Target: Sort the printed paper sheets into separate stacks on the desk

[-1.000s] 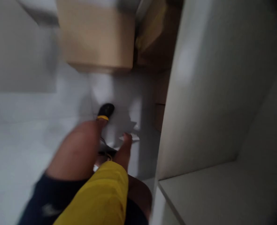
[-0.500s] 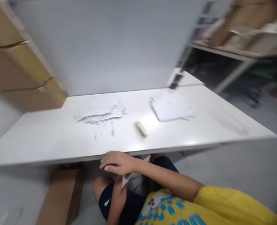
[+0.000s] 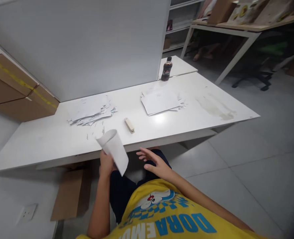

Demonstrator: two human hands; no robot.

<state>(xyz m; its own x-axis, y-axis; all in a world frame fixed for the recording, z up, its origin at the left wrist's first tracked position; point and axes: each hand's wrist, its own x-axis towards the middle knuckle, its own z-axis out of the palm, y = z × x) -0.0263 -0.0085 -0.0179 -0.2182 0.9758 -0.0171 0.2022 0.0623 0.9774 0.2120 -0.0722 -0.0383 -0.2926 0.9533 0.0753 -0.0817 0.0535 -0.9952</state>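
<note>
At table [image 3: 49, 142] edge, left hand [image 3: 106, 163] gripping paper [image 3: 115, 151]

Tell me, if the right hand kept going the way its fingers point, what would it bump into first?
Probably the curled sheet of paper held by the left hand. The right hand points its open fingers leftward toward it, though depth is hard to judge.

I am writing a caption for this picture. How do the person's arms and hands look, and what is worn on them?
Both arms are bare, with no gloves, watch or rings visible on the left hand or the right hand. A yellow T-shirt with blue lettering and a cartoon print covers the body; its sleeves end high.
</note>
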